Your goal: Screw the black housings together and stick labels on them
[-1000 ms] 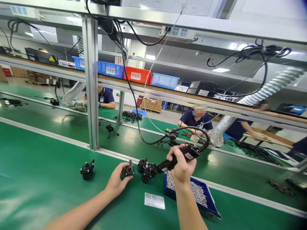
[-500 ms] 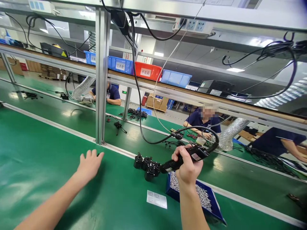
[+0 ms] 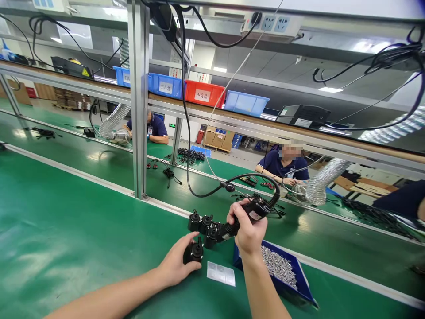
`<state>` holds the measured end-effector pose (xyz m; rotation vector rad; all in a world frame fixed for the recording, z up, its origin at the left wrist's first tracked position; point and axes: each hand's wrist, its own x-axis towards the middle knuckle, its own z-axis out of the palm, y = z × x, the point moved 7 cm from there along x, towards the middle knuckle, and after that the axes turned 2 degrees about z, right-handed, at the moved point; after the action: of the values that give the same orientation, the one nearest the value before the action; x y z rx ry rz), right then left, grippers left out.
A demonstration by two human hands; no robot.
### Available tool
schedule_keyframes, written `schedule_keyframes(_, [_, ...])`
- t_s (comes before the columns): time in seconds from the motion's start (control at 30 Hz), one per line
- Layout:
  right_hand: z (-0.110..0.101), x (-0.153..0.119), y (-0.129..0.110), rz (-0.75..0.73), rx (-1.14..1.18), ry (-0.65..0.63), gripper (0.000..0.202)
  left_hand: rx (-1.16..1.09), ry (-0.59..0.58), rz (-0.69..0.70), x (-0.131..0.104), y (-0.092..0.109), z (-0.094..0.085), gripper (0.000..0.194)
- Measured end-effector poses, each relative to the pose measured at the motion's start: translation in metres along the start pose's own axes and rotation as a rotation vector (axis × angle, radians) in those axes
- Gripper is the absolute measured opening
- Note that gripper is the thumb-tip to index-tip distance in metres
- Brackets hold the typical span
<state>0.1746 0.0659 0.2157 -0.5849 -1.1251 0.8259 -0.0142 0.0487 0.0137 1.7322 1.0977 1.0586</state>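
Lone black part (image 3: pixel 196 251) now near cluster (image 3: pixel 206 225)

Pretty clearly a factory assembly floor: long green-topped table (image 3: pixel 83 208), metal frame post (image 3: pixel 140 110), power sockets (image 3: pixel 272 23) overhead, a red parts bin (image 3: pixel 204 94) up on the shelf, silvery duct hose (image 3: pixel 327 179) coming down, plus folks in matching navy shirts, like this person (image 3: pixel 282 166), working across the way.

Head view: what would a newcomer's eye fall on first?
Probably the black corded tool in the right hand, near the centre. Next, the left hand gripping a black round part to its left, and the blue tray of silvery pieces at lower right. Above, the red bin stands out between blue ones.
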Motion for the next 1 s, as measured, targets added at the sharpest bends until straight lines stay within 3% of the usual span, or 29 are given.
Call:
schedule_keyframes(0.13, [0.008,-0.003,0.006,0.020,-0.029,-0.046,0.026,-0.075,-0.047,0.040,0.002,0.002,0.002,0.086])
schedule_keyframes(0.27, [0.015,-0.004,0.012,0.038,-0.037,-0.074,0.026,-0.113,-0.127,0.080,0.004,0.013,-0.004,0.047])
schedule_keyframes(0.33, [0.018,-0.005,0.016,0.054,-0.035,-0.087,0.025,-0.120,-0.133,0.091,0.004,0.016,-0.005,0.039])
schedule_keyframes(1.0, [0.033,-0.018,0.036,0.089,-0.060,-0.207,0.022,-0.218,-0.188,0.073,0.007,0.014,-0.002,0.033])
